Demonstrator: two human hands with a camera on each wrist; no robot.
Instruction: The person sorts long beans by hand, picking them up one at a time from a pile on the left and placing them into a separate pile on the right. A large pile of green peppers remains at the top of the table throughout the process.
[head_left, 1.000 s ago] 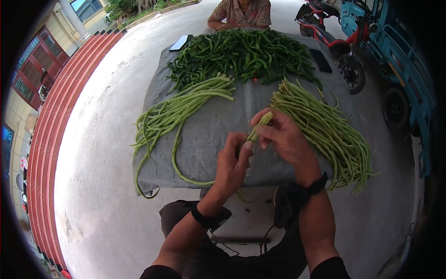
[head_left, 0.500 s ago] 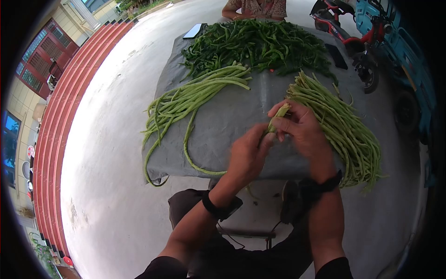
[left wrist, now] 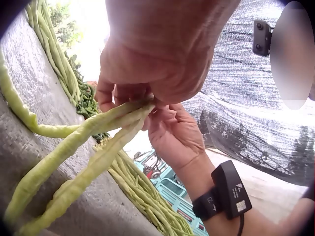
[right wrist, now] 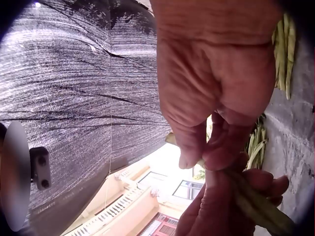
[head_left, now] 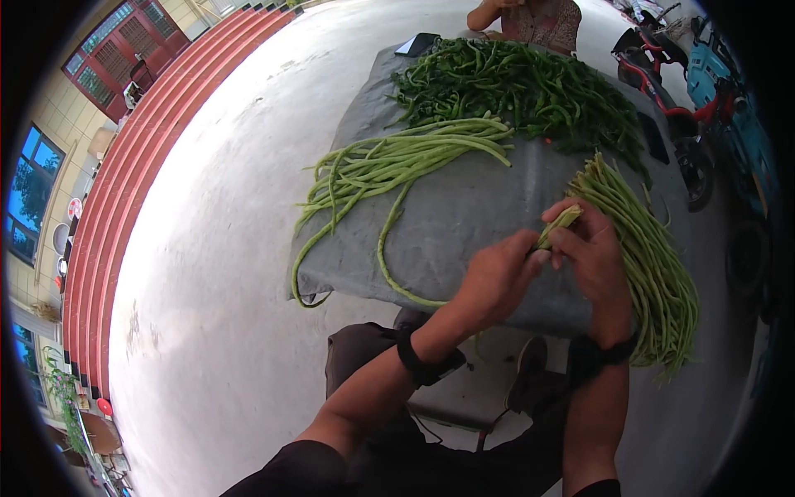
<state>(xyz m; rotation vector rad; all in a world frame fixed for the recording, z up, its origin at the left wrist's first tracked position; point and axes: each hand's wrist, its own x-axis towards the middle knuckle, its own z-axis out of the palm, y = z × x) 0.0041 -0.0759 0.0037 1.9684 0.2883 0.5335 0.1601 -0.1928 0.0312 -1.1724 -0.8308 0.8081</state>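
In the head view both hands meet over the right front part of the grey-covered table. The left hand [head_left: 499, 277] grips a few long green beans [left wrist: 74, 142], whose lengths trail from it across the left wrist view. The right hand [head_left: 595, 253] pinches the bean ends [head_left: 566, 218] between thumb and fingers, close beside the left thumb. Right of the right hand lies a thick bundle of long beans [head_left: 650, 265]. A looser pile of long beans [head_left: 414, 156] spreads over the table's left side, with one bean curving toward the front edge.
Green peppers [head_left: 513, 87] are heaped at the table's [head_left: 447, 224] far side, between two phones [head_left: 654, 137]. A person [head_left: 542, 23] is beyond them. Red steps [head_left: 141, 190] are at left; a red scooter [head_left: 662, 74] and a blue vehicle [head_left: 737, 108] stand at right.
The head view has shifted, so the table and hands appear further right. Both hands keep hold of the beans, close together. The person opposite has raised an arm.
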